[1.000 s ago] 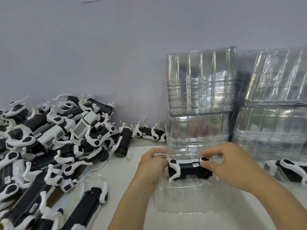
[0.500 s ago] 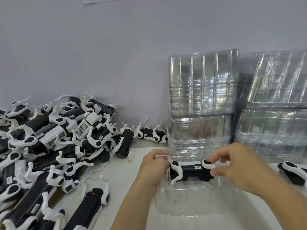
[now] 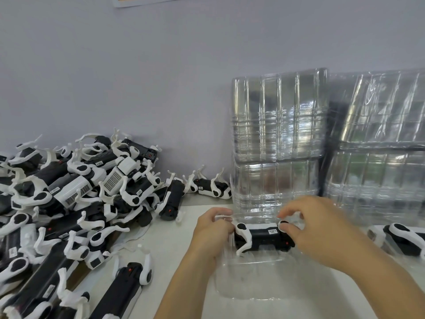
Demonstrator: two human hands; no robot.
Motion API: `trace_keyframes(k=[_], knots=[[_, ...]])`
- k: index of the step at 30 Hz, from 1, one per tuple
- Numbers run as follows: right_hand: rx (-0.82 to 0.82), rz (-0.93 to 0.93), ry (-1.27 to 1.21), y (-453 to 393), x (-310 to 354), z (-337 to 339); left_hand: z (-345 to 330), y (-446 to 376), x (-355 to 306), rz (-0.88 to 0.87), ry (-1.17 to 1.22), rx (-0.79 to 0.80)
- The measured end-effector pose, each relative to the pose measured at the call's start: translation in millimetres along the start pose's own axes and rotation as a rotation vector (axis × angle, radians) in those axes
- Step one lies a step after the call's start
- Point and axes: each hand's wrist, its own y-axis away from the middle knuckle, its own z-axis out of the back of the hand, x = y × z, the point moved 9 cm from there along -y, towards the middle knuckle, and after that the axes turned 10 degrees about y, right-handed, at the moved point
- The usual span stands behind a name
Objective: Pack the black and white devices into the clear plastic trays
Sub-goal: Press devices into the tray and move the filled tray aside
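Note:
A black and white device (image 3: 262,237) lies across the far end of a clear plastic tray (image 3: 253,282) in front of me. My left hand (image 3: 212,233) grips the tray's far left corner beside the device's left end. My right hand (image 3: 315,229) pinches the device's right end with thumb and curled fingers. A large heap of the same devices (image 3: 69,203) fills the left of the table.
Tall stacks of clear trays (image 3: 278,139) stand against the wall behind the hands, with a second stack (image 3: 379,146) to the right. Another device (image 3: 404,241) lies in a tray at the right edge. A lone device (image 3: 211,187) rests by the wall.
The device has sunk slightly lower into the tray's far end. My right fingers have curled tighter over its right end. The left hand stays at the tray corner.

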Motion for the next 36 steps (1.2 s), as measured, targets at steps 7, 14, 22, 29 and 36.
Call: trace_keyframes(k=[7, 14, 22, 29, 36], knots=[[0.050, 0.235, 0.038, 10.0, 67.7, -16.5, -0.6, -1.3, 0.4, -0.009, 0.003, 0.011], [0.127, 0.262, 0.025, 12.6, 70.8, -23.6, -0.5, -3.5, 1.1, -0.011, 0.032, 0.011], [0.122, 0.247, -0.056, 10.4, 69.2, -25.9, -1.1, -5.9, 1.8, -0.027, 0.051, 0.021], [0.150, 0.249, -0.152, 8.6, 63.3, -30.3, -0.6, -4.9, -1.0, -0.051, 0.002, 0.027], [0.000, 0.126, -0.283, -3.8, 25.5, -0.6, 1.8, -6.7, -1.4, -0.080, -0.018, 0.007]])
